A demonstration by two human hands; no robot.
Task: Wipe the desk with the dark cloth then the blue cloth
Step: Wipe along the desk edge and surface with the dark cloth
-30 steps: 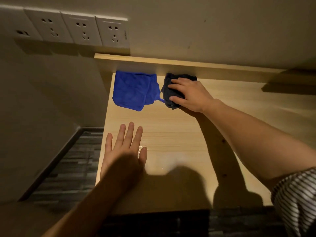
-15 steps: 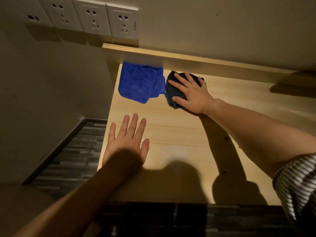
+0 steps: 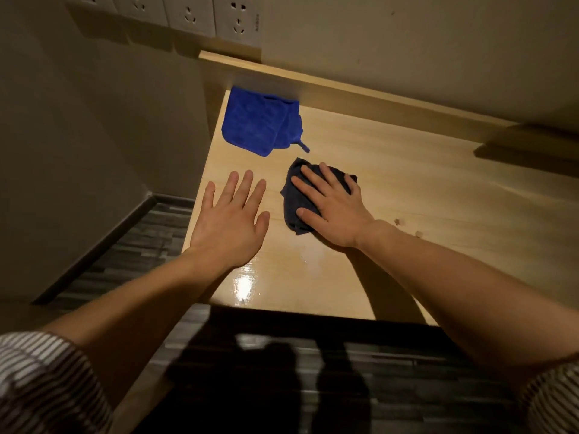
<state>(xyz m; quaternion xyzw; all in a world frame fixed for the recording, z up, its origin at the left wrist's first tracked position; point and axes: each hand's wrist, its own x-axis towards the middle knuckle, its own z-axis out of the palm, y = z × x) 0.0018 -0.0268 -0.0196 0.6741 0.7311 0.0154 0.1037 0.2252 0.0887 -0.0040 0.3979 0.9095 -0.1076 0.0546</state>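
Beside the flat, splayed left hand [image 3: 230, 222], the right hand [image 3: 333, 208] presses the dark cloth [image 3: 294, 202], blue cloth [image 3: 260, 126] behind.

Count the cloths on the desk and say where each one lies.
2. The blue cloth lies at the desk's far left corner; the dark cloth sits nearer, pressed flat under the right hand. None seems hidden.
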